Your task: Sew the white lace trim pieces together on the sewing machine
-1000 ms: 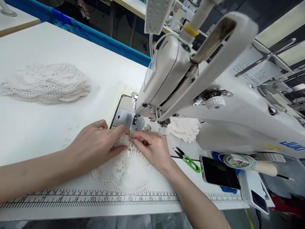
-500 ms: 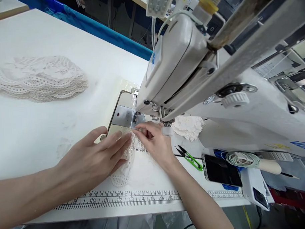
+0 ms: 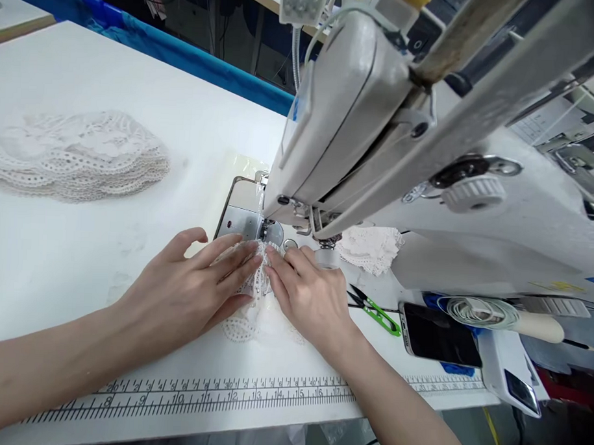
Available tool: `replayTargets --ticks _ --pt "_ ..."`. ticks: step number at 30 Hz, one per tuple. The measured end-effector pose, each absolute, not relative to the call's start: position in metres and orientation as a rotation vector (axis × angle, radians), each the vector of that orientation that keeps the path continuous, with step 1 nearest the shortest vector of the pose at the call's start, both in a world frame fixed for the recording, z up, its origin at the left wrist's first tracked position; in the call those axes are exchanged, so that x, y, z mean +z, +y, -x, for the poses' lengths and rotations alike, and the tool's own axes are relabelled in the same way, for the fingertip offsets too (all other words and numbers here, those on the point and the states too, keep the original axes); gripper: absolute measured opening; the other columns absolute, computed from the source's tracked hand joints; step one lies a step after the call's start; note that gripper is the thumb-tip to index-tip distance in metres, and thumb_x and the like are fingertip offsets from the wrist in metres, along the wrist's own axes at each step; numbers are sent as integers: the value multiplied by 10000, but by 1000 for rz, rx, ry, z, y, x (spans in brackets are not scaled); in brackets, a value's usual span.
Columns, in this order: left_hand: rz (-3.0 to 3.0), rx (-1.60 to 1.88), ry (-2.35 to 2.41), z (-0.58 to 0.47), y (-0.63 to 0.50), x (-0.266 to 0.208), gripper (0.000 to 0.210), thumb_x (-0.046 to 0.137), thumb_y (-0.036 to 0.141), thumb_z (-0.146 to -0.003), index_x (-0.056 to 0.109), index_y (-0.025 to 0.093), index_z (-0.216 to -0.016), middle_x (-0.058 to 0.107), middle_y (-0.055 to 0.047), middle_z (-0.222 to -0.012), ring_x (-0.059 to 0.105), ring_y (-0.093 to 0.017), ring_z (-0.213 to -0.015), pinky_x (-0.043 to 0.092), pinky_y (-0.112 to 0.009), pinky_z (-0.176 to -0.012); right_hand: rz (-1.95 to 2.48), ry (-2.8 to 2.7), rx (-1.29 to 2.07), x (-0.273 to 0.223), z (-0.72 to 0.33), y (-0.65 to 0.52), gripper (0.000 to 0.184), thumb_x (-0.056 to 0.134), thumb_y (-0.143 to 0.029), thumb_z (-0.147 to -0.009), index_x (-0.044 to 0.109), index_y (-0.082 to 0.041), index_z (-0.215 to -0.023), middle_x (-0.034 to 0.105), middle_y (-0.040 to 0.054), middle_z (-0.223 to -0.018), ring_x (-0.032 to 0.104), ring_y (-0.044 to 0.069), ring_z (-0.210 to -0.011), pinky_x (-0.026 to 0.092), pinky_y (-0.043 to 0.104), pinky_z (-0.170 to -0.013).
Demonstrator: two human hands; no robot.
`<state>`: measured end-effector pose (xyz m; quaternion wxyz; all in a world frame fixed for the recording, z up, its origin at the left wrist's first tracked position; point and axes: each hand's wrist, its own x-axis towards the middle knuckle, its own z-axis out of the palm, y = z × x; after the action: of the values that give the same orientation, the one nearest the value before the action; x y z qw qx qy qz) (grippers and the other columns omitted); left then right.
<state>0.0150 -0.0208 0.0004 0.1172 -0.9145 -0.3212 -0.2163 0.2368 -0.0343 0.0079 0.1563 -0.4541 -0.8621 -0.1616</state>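
Observation:
A white lace fabric piece (image 3: 260, 283) with eyelet edging lies gathered in front of the presser foot (image 3: 264, 229) of a sewing machine (image 3: 330, 120). From the left, my left hand (image 3: 197, 281) rests on it palm down, fingers stretched out and thumb apart. My right hand (image 3: 311, 291) has thumb and index finger close together on the fabric's right side, the other fingers curled. Both sets of fingertips are just short of the foot, close to the metal needle plate (image 3: 238, 222). The hands hide parts of the lace.
A stack of white lace pieces (image 3: 80, 156) lies at left, with more lace (image 3: 371, 248) behind the machine head. Green thread snips (image 3: 379, 313), a phone (image 3: 439, 334) and a white device (image 3: 509, 373) are at right. A printed ruler (image 3: 213, 395) runs along the front edge.
My right hand has shifted from beside the needle plate back onto the lace, its pinch now lower. The lace has moved up to the foot, bunched between both hands. The view has tilted slightly.

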Motion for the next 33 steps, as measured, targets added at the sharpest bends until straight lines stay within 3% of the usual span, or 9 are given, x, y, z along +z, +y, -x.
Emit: replayTargets --ticks 11,20,33 --pt "2675 -649 -953 -17 -11 -3 374 451 325 -1110 650 170 -1385 760 -105 -1306 670 -300 -1243 404 -468 -945 1328 -2449 -564 5 -242 -26 315 510 -289 -1108 782 -160 -1201 762 50 -808 664 195 -843 415 329 -706" --pt "2637 -636 -945 -22 -13 -1 393 409 320 -1120 665 134 -1352 752 -126 -1318 679 -300 -1212 407 -479 -929 1404 -2493 -549 7 -238 -29 366 455 -305 -1124 771 -157 -1234 773 96 -920 656 218 -949 443 355 -789" --pt "2601 -643 -969 -22 -12 -5 413 371 331 -1132 678 147 -1337 767 -98 -1292 679 -289 -1213 402 -476 -924 1418 -2521 -717 4 -239 -29 358 447 -309 -1128 739 -187 -1296 777 73 -954 655 196 -918 435 350 -787"
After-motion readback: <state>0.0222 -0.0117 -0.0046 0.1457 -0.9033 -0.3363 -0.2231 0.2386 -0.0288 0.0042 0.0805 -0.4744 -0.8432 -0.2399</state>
